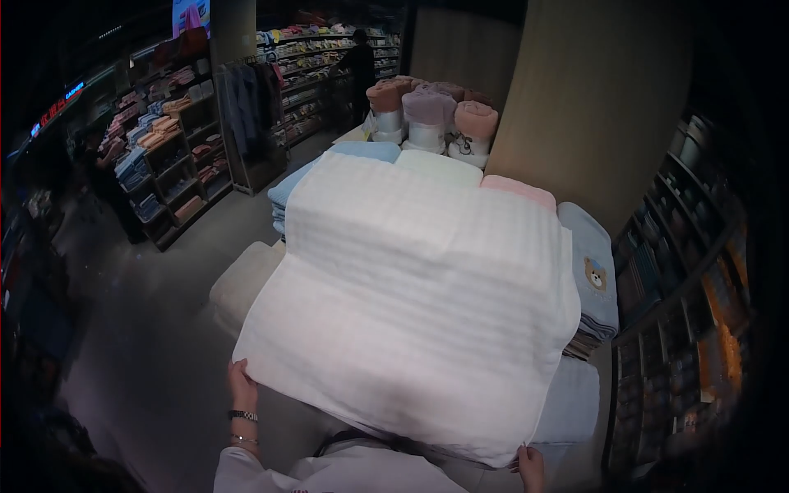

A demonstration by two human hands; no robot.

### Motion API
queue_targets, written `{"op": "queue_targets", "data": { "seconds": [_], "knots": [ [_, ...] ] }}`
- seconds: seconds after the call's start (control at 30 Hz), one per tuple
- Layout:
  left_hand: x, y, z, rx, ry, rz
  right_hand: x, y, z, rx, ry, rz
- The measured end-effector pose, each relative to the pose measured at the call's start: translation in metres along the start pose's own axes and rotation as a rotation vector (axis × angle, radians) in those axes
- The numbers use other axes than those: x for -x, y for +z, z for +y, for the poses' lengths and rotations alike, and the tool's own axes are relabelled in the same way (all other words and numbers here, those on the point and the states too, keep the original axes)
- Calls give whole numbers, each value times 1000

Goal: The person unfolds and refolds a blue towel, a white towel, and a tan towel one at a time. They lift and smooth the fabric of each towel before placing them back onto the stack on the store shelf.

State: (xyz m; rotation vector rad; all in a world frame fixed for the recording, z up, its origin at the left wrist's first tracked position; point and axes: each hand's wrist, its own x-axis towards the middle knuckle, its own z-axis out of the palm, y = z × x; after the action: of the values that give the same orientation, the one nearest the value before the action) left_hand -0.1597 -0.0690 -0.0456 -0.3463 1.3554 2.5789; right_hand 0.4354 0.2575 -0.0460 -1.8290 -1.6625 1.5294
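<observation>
A large white towel (411,312) with faint stripes is spread out in front of me, its far part draped over stacks of folded towels. My left hand (241,383) pinches its near left corner. At the near right corner, my right hand (530,467) grips the edge, partly cut off by the bottom of the view. Between the hands the near edge sags slightly. Beyond the towel's far edge show a blue folded towel (366,151), a pale green one (440,168) and a pink one (519,191).
Rolled towels (427,115) stand at the back of the display. Folded grey-blue towels with a bear patch (595,275) are stacked at right, beside a beige pillar (592,99). Shelves (177,185) line the left, near hanging garments (251,111). Two people (359,74) stand farther off.
</observation>
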Motion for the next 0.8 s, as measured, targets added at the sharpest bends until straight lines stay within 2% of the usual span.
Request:
{"op": "queue_targets", "data": {
  "seconds": [0.03,0.13,0.2,0.3,0.37,0.47,0.5,0.57,0.8],
  "knots": [
    [-3,-3,5,-54,-4,-28,3,4,-3,-93,151,-148],
    [-8,-6,4,-221,-39,-121,52,67,-57,-364,-183,10],
    [-18,-15,10,-411,-66,-195,56,74,-50,-356,-222,65],
    [-2,-7,15,-559,-39,-157,53,80,-33,-513,-236,192],
    [-3,-16,6,-474,-4,-169,65,92,-50,-721,-258,302],
    [10,-14,15,-445,26,-99,60,99,-53,-790,-391,333],
    [12,-13,21,-448,31,-63,56,100,-49,-830,-352,274],
    [-6,-36,21,-488,-25,-192,56,104,-40,-906,-274,159],
    [-16,-53,43,-416,-241,-432,92,111,-60,-995,-140,188]
  ]
}}
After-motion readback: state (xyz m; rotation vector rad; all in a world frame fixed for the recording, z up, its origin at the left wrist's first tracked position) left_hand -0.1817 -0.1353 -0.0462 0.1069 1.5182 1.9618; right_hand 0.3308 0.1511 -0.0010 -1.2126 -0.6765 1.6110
